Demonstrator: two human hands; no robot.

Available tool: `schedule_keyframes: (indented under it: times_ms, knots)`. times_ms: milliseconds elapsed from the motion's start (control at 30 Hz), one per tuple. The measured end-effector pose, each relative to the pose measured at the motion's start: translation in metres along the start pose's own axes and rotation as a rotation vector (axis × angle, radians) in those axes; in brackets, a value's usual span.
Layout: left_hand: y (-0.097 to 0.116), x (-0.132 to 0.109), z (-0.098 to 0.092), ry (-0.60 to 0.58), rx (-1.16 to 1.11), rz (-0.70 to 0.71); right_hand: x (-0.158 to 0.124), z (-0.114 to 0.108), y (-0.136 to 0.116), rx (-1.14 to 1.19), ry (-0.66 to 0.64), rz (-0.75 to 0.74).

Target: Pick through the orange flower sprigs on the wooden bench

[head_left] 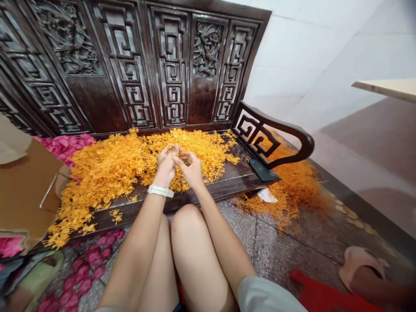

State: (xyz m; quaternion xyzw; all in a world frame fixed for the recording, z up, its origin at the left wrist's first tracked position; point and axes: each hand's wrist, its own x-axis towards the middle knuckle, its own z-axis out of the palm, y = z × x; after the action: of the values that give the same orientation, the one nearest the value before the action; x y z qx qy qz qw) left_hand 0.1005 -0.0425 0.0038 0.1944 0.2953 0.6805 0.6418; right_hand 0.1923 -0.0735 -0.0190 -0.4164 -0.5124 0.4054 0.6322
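Holds left hand (167, 162) & right hand (191, 168) fingertip to fingertip, pinched narrow, contents too sm. to tell, over orange flower pile (107, 169) on bench (227, 182). Bare seat edge in front; armrest (282, 130) near at right.

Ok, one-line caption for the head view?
Left hand and right hand meet fingertip to fingertip over orange flower pieces heaped on a carved wooden bench.

Head view, sole camera: worn by a seated person; faces forward and down over bare knees (186, 223) onto carved wooden bench (97, 102); near; left hand (167, 162), right hand (191, 170) mid-frame; floor (292, 249) at right.
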Motion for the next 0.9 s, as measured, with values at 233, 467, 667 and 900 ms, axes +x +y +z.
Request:
schedule_keyframes:
  times_ms: [233,467,667,900]
  knots:
    - [0.0,0.001,-0.001,-0.01,0.001,0.087,0.0,-0.007,0.001,-0.28,0.045,-0.158]
    - [-0.004,-0.001,0.0,0.082,0.117,0.243,-0.005,-0.006,-0.01,-0.482,-0.074,-0.348]
    - [0.002,-0.003,0.0,0.103,0.125,0.2,-0.004,-0.01,-0.004,-0.67,-0.081,-0.469]
    - [0.002,-0.007,0.004,-0.006,0.178,0.138,-0.002,-0.012,-0.002,-0.644,0.021,-0.436]
